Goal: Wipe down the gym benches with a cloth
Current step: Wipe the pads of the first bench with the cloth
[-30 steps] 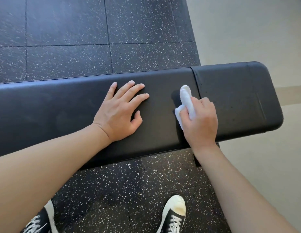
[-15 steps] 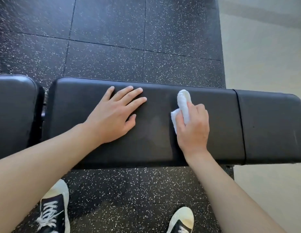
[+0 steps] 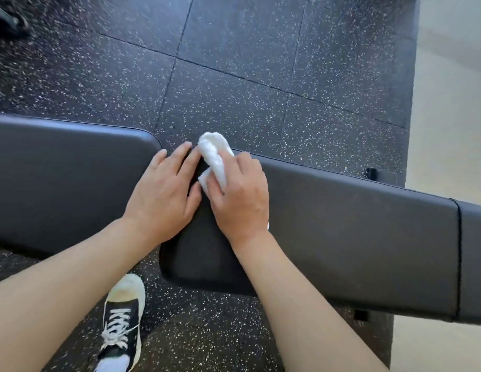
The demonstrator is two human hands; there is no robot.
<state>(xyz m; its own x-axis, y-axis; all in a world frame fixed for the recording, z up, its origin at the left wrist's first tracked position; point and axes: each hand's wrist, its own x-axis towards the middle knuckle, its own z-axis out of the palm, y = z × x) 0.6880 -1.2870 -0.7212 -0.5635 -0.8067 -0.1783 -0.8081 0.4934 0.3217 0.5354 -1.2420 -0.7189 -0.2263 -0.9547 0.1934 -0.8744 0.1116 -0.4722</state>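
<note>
White cloth sat bunched at the long bench pad's left end, by the gap to the next pad — right hand gripped it, fingers curled over. Left hand lay flat, fingers straight, spanning the gap. One sneaker on the speckled floor.
</note>
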